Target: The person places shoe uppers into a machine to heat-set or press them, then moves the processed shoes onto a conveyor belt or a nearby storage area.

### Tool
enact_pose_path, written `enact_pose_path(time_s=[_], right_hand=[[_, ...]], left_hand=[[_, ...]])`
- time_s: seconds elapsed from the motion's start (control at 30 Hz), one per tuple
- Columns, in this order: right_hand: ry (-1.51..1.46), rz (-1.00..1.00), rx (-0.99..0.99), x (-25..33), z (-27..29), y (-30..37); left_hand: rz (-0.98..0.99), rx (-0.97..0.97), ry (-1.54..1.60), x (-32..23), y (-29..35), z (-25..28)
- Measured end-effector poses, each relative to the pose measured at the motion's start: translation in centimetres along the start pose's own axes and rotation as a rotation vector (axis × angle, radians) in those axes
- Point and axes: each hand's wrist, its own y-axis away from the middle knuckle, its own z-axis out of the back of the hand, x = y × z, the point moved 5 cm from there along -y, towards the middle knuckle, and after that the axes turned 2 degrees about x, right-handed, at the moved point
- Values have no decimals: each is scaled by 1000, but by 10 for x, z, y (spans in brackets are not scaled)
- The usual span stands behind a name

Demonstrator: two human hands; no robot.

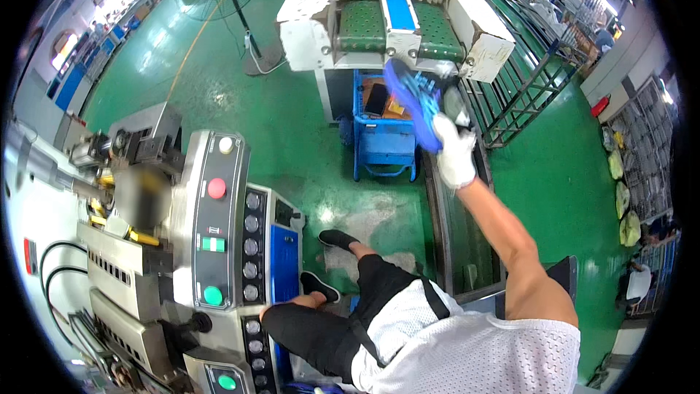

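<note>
My right hand (455, 153), in a white glove, is stretched out ahead and grips a blue shoe (413, 99) by its heel end. The shoe points up and left toward the green padded machine (408, 29) at the top. Below it stands a blue cart (383, 120) holding dark and orange items. My left hand is not in view; the left arm is hidden under my torso near the grey control panel (219, 219). I sit with black shorts and black shoes over the green floor.
A grey machine with red, green and white buttons fills the left. A fan stand (255, 55) is on the floor at upper left. Metal racks (525, 80) run along the right, with a conveyor frame (467, 248) beside my right arm. A person sits at far right (640, 281).
</note>
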Motion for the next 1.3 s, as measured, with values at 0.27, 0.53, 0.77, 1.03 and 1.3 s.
enact_pose_path(time_s=[0.27,0.53,0.77,1.03,1.3], right_hand=[[882,-128,-175,-72,18,-276],[1288,-243,5,-118,25,-328],[639,-234,751,-68,-73,74],[222,188,1185,75,-121,263],[69,252,362,42,-115,70]], left_hand=[[14,205,-485,0,-29,15],[-346,241,-223,-116,-18,93],[-261,252,370,-258,-40,77],[-545,377,642,-423,-35,-1],[-1305,509,717,-540,20,31]])
